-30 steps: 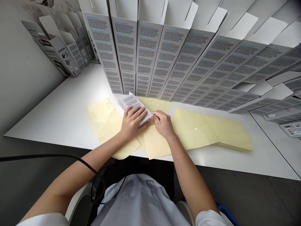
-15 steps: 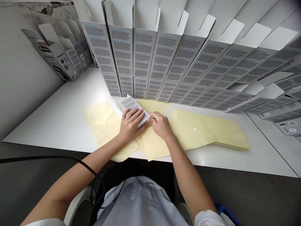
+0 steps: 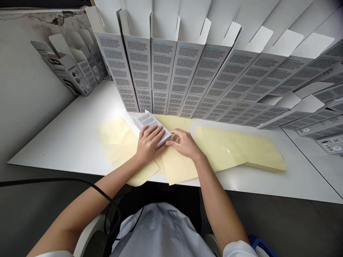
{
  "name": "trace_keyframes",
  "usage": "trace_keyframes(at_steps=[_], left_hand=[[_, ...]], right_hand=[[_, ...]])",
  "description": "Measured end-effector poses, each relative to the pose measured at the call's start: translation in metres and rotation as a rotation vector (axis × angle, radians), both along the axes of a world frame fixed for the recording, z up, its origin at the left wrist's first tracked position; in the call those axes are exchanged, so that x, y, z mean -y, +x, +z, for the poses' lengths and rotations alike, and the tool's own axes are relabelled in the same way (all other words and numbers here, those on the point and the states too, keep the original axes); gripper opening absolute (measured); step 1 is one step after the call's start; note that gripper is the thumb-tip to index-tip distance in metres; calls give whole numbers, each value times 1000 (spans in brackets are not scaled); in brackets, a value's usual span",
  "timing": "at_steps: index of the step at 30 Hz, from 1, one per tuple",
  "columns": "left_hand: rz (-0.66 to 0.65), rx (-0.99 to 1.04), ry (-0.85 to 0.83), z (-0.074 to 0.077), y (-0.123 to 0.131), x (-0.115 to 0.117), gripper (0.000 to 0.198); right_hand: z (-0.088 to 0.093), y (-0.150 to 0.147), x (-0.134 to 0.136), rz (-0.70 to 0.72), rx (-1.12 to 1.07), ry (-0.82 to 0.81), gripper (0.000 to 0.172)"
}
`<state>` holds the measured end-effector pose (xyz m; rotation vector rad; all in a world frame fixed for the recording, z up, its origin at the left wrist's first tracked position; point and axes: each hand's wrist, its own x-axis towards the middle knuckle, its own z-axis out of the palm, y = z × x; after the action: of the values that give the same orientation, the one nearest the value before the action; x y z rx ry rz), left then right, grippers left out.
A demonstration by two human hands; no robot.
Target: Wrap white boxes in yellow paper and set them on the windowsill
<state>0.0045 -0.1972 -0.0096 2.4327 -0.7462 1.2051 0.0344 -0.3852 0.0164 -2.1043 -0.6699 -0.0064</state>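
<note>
One white box [image 3: 150,121], tiny dark print, kinda slanted over yellow sheets [image 3: 178,166]; left hand [image 3: 147,146] clamped on it, right hand [image 3: 185,144] half-curled at its end, grip unclear. White surface [image 3: 66,132], cracked wall [image 3: 24,53].

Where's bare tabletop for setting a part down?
Biggest: table, left end, between corner boxes, left yellow sheet and front edge. Smaller: right of the yellow stack, up to the seam. Crowded: middle, with sheets, held box, left hand and right hand; back, lined by box row.
</note>
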Motion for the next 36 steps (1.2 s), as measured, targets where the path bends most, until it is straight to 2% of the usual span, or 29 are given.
trace_keyframes(at_steps=[3, 6, 11, 13, 16, 19, 21, 23, 25, 27, 29, 31, 33, 36], left_hand=[[-9, -17, -9, -1, 0, -1, 42], [-11, -33, -26, -1, 0, -1, 44], [8, -8, -21, -1, 0, 1, 41], [12, 2, -13, -3, 1, 1, 43], [6, -22, -4, -3, 0, 0, 48], [-44, -78, -37, 6, -3, -3, 60], [-30, -122, -166, 19, -7, -8, 69], [84, -205, -413, 34, -11, -15, 71], [248, -426, -719, 46, -14, -21, 78], [338, -695, -956, 51, -16, -24, 90], [332, -882, -1098, 52, -17, -23, 100], [268, -978, -1189, 51, -16, -16, 101], [213, -989, -1254, 52, -16, -6, 91], [137, -885, -1283, 62, -19, 13, 73]], right_hand=[[5, -4, -6, -65, -56, 61, 34], [3, -7, -18, -167, -147, 210, 31], [-4, -2, -25, -194, -341, 447, 23], [-4, 0, -23, -211, -347, 454, 23], [0, 2, -21, -227, -348, 396, 30], [2, -1, -22, -238, -375, 358, 36], [2, -4, -24, -223, -423, 366, 39], [0, -7, -27, -195, -493, 417, 36], [-4, -9, -29, -189, -539, 487, 31], [-9, -11, -31, -205, -524, 505, 27], [-15, -13, -31, -202, -472, 490, 25], [-18, -17, -28, -176, -400, 463, 23], [-15, -23, -22, -156, -303, 409, 22], [0, -39, -2, -146, -162, 309, 23]])
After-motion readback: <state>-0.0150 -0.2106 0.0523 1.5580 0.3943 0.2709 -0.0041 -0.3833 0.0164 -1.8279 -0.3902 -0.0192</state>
